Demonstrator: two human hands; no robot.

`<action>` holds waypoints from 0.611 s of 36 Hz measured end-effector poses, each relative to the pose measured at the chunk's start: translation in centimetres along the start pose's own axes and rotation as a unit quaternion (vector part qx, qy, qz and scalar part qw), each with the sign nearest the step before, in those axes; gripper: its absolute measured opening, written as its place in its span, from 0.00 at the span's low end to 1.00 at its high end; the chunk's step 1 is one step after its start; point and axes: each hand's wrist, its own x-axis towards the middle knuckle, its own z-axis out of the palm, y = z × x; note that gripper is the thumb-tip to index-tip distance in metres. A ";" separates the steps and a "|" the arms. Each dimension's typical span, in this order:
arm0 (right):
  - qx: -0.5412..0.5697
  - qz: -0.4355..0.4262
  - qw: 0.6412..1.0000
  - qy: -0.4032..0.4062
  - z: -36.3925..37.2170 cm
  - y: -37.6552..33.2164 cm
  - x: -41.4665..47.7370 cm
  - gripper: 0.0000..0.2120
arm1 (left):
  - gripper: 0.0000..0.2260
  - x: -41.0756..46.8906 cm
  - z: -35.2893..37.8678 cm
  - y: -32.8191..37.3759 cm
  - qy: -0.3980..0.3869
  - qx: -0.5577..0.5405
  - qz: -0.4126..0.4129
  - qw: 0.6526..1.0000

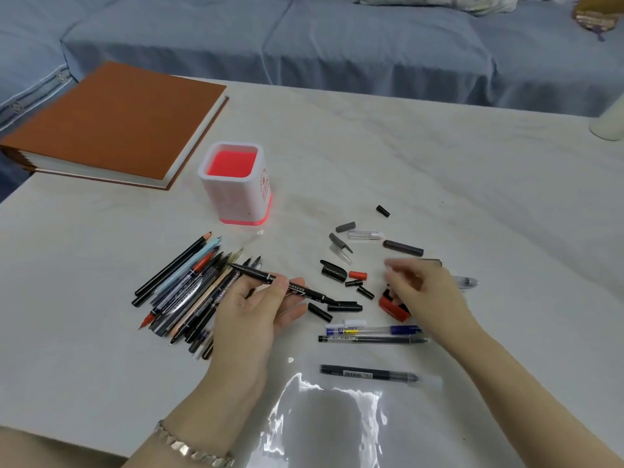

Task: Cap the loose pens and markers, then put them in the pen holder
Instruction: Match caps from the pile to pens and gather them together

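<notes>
A white pen holder (236, 201) with a red inside stands empty at the middle left of the table. My left hand (253, 309) grips a black marker (297, 291) that points from upper left to lower right, above a pile of uncapped pens and pencils (184, 292). Blurred by motion, my right hand (429, 295) hovers with loosely bent fingers over several loose caps (334, 270), among them a red cap (358, 274). It partly covers a red and black object (388, 305). I see nothing held in it.
A brown album (111, 126) lies at the back left corner. Three pens (371, 335) lie near the front, one of them apart (368, 373). A white object (611, 123) stands at the right edge. A blue sofa (337, 45) runs behind the table.
</notes>
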 end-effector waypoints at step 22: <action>0.341 0.081 0.936 0.028 0.3 -2.5 -6.5 0.08 | 0.03 -1.8 1.9 -0.3 -0.014 -0.031 -0.040 0.999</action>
